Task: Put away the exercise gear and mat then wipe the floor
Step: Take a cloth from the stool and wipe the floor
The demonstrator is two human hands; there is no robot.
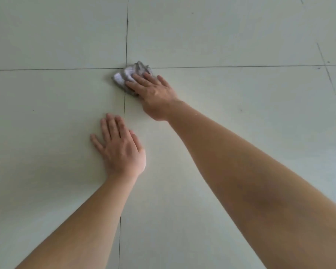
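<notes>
- Grey, crumpled cloth (131, 74), probably soft and light, bunches easily; press from above.
- Right hand (153, 92) lies flat on it, fingers extended.
- Left hand (120, 146), released, braces on near floor (241, 45).

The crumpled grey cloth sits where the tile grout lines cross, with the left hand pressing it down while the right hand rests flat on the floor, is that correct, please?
Not quite: the hands are swapped. The head view shows the right hand pressing the crumpled grey cloth at the grout crossing, while the left hand rests flat on the pale tiled floor.
</notes>
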